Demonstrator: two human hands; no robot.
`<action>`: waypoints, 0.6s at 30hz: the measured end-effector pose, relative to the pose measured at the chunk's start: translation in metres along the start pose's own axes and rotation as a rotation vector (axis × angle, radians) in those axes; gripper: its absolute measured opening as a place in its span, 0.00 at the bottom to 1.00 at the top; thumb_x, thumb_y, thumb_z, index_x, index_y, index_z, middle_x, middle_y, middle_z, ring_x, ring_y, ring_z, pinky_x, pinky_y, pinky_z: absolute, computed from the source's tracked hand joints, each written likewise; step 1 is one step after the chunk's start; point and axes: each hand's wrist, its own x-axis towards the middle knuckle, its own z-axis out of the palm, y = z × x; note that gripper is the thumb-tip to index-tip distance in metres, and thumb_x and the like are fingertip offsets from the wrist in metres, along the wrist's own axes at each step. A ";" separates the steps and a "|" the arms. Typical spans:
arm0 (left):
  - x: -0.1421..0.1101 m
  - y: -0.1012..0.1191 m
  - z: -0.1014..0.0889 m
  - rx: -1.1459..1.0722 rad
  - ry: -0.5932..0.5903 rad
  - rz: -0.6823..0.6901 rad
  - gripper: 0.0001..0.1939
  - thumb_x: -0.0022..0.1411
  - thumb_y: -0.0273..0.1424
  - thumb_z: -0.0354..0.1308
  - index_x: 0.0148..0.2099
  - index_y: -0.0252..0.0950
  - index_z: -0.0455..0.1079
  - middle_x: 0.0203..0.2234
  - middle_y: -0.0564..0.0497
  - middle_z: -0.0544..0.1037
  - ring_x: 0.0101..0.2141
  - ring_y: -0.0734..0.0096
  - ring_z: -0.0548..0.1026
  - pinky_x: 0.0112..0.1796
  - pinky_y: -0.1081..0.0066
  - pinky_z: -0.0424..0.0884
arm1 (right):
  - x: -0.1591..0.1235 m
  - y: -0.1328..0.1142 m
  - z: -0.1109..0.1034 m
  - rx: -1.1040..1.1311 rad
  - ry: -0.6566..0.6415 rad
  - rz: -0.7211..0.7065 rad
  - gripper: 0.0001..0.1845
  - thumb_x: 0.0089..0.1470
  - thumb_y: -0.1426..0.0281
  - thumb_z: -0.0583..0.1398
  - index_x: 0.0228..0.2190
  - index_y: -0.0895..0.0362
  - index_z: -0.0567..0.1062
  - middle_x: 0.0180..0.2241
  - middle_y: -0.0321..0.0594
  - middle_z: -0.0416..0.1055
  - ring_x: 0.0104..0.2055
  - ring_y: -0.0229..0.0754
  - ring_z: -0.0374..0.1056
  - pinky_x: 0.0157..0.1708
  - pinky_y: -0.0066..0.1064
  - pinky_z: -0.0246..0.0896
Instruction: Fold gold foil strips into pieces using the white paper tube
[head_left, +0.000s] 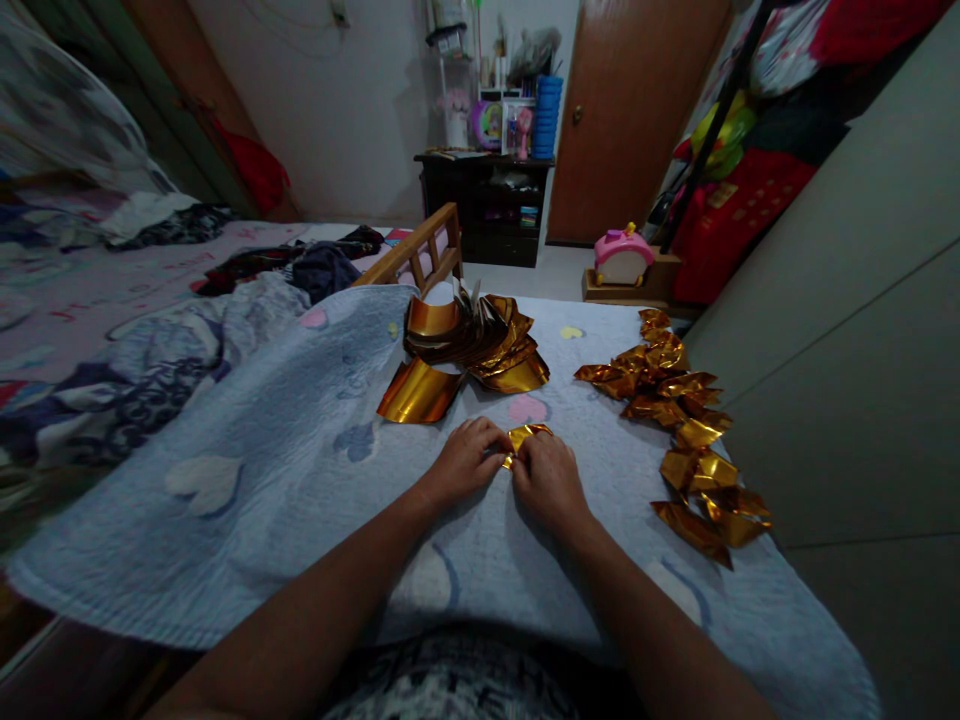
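My left hand [466,458] and my right hand [547,478] meet over a pale blue quilt [300,480], fingers pinched together on a small piece of gold foil paper [525,436]. Most of that piece is hidden by my fingers. Just beyond my hands lies a heap of curled flat gold foil sheets [472,350], one sheet lying loose at its front left. To my right, a row of several folded gold foil pieces [686,430] runs along the quilt's right side.
A wooden bed rail [420,250] rises behind the foil heap. Clothes and bedding [225,270] cover the bed at left. A pink toy [622,255] sits on the floor ahead, a dark cabinet [487,200] and a door beyond. A grey wall [847,330] stands close at right.
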 end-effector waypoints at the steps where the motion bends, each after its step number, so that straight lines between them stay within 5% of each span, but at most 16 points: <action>1: 0.000 0.000 0.000 0.001 0.000 -0.001 0.07 0.63 0.28 0.58 0.43 0.38 0.75 0.39 0.48 0.75 0.45 0.61 0.71 0.48 0.61 0.66 | 0.000 0.000 0.000 -0.002 0.000 -0.002 0.04 0.58 0.74 0.58 0.32 0.57 0.74 0.38 0.45 0.74 0.42 0.47 0.67 0.41 0.36 0.52; 18: -0.001 0.002 0.001 0.038 0.012 -0.003 0.06 0.64 0.28 0.58 0.42 0.38 0.75 0.39 0.48 0.76 0.45 0.61 0.72 0.47 0.62 0.66 | -0.002 0.001 0.002 0.036 0.044 -0.011 0.05 0.59 0.75 0.57 0.38 0.57 0.72 0.40 0.43 0.73 0.42 0.46 0.66 0.41 0.36 0.51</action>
